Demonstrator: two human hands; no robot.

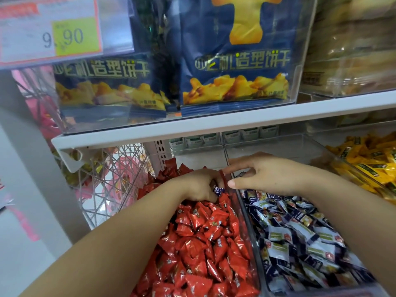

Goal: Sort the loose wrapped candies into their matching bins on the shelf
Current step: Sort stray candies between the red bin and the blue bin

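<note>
Reaching into the lower tier of a shop shelf, two bare forearms are being viewed from above by a head-worn camera. The left hand [199,186] is being held toward the back of a clear bin [199,156] heaped with red wrapped candies [203,243]. Its fingers are being curled tightly around a dark blue and white candy [218,189] (the odd one out among the red), which is being gripped just above the pile, close to the wall dividing the two bins.

The right hand [270,174] is being stretched across above the neighbouring bin [278,146], which is being occupied by matching blue and white candies [300,239]. Its fingers are being kept straight and spread, with thumb and forefinger parted toward the gripped candy; whether it is being touched cannot be told. A small dark shape is being glimpsed under these fingers, too hidden to be identified.

Further right, a third bin [347,168] of yellow wrapped candies [368,159] is being shown at the edge. Above, a white shelf board [214,125] is being loaded with clear boxes of navy biscuit bags [235,61] printed with golden biscuits, and a price tag [49,28] reading 9.90 is being displayed at top left. To the left, a clear lattice basket [111,174] with pink packets is being seen, blurred.
</note>
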